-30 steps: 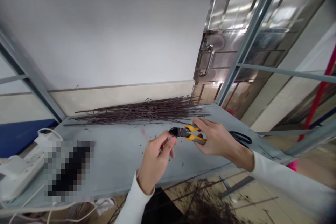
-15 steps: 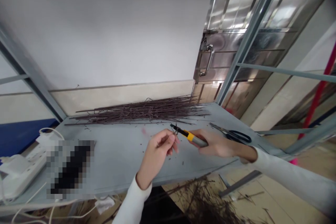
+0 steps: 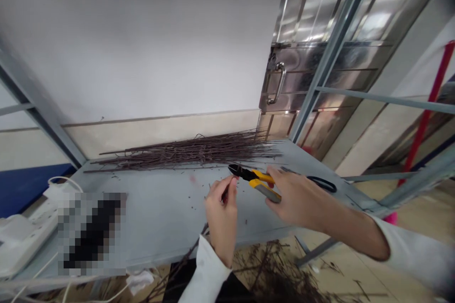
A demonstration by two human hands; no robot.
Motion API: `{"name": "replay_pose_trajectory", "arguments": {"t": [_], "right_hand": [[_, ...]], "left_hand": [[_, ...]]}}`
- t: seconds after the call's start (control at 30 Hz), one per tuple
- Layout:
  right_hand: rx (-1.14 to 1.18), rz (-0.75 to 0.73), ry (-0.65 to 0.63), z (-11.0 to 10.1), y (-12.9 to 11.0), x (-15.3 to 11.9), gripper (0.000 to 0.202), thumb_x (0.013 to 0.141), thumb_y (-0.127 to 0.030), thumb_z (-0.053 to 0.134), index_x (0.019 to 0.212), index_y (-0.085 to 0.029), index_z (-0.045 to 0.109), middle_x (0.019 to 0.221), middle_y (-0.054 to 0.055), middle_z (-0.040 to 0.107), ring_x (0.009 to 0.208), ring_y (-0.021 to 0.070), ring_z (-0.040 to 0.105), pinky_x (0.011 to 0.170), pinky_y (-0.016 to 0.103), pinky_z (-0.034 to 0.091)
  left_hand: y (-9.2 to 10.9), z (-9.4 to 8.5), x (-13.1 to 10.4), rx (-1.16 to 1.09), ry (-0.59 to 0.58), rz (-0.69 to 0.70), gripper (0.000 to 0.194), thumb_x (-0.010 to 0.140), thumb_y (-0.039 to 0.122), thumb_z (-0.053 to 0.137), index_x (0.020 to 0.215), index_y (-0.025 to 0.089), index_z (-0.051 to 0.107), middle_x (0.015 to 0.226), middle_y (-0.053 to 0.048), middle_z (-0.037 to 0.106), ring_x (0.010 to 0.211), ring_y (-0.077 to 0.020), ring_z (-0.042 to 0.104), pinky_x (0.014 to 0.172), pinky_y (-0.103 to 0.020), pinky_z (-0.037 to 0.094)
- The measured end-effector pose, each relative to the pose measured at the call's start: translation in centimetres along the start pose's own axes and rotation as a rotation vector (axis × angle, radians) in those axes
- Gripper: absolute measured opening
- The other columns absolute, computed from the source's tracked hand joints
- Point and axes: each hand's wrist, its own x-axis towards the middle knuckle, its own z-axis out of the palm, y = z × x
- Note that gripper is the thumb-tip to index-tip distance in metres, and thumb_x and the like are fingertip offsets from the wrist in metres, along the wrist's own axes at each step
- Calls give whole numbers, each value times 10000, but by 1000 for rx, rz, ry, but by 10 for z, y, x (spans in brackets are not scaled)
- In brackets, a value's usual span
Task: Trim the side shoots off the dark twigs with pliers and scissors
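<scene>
Power strip (image 3: 31,244) lies at the left end of the grey table (image 3: 152,222). Twig bundle (image 3: 192,151) runs along its back edge. Left hand (image 3: 221,213) sits over its open middle, fingers pinched together on a twig (image 3: 224,193). Pliers (image 3: 257,183), yellow-handled, right hand's (image 3: 296,196) fingers clamped round them, hang right of its centre. Scissors (image 3: 329,182) lie near its right edge.

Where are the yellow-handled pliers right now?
In the head view, the pliers are in the right hand, right of centre, close to the left hand, pictured below the twig bundle.
</scene>
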Motion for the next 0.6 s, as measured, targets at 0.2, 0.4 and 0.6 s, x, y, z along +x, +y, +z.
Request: {"name": "replay_pose_trajectory", "arguments": {"t": [0.2,0.4,0.6], "right_hand": [[307,-18,-95,4,-1,6,131,676,-183,496,687,-218,369,583,-14,495,508,128,448,462,239,261],[1172,48,-541,19,0,3,156,581,-188,445,701,-224,353,584,-76,303,472,76,291,455,214,267],[1349,67,-653,23,0,4,192,522,-196,446,696,-215,369,575,-82,288,477,67,238,453,203,238]], "left_hand": [[-3,18,-9,-34,168,55,275,893,343,487,941,183,705,677,-5,507,617,-133,492,570,-246,405],[-8,18,-9,-63,239,182,270,897,319,480,969,177,698,726,-32,563,672,-154,541,633,-271,433],[0,7,0,25,58,47,227,897,306,455,840,185,638,702,-15,578,628,-152,508,586,-264,381]]}}
